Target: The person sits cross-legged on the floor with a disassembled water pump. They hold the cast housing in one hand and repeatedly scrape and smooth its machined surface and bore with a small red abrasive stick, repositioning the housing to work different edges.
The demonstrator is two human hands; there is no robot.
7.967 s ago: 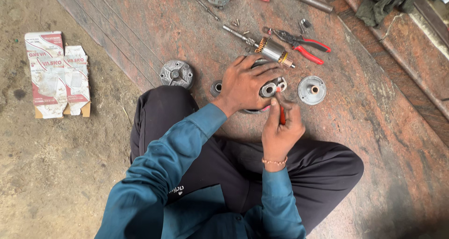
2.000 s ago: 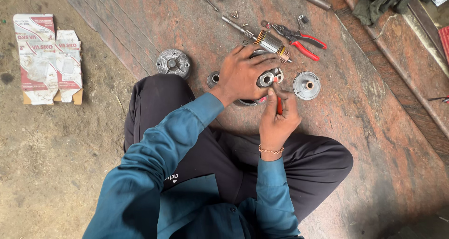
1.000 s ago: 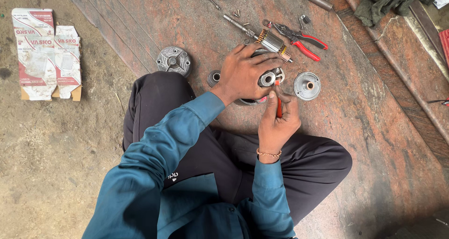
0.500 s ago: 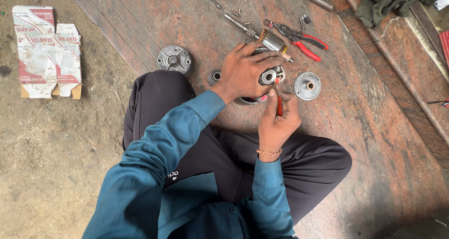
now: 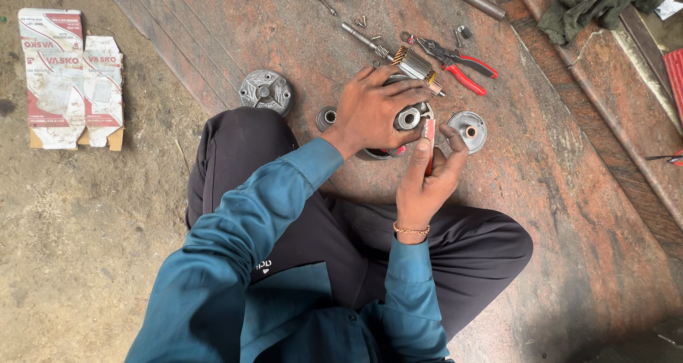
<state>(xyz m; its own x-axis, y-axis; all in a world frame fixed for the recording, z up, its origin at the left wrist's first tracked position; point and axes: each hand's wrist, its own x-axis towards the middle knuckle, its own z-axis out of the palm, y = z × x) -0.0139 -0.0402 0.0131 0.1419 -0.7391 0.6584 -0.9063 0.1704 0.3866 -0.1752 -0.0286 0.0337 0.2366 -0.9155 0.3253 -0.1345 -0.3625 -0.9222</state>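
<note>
On the floor: motor housing gripped, red tool at its hub

Between the knees, on the reddish stone floor (image 5: 569, 214), left hand (image 5: 373, 110) clamps down over a round metal motor housing (image 5: 407, 118), fingers spread across its top and closed on it; shiny central hub visible between the fingers; right hand (image 5: 425, 182) pinches a slim red-handled tool (image 5: 429, 139), probably a screwdriver, held upright with its upper end just beside the hub; tip hidden, contact with the hub cannot be told; wound armature (image 5: 414, 66) with copper commutator lies just behind the left hand, touching or nearly touching the fingertips; red-handled pliers (image 5: 459, 63) beside the armature; round end cap (image 5: 467, 130) just right of the right-hand thumb, apart from it; second finned end cap (image 5: 265, 91) left of the housing, near the knee; small bearing-like ring (image 5: 326, 118) between that cap and the left wrist; loose screws (image 5: 364, 23) further back; torn cardboard carton (image 5: 70, 75) well apart on the bare concrete at left; green rag (image 5: 594, 4) at far top right
</note>
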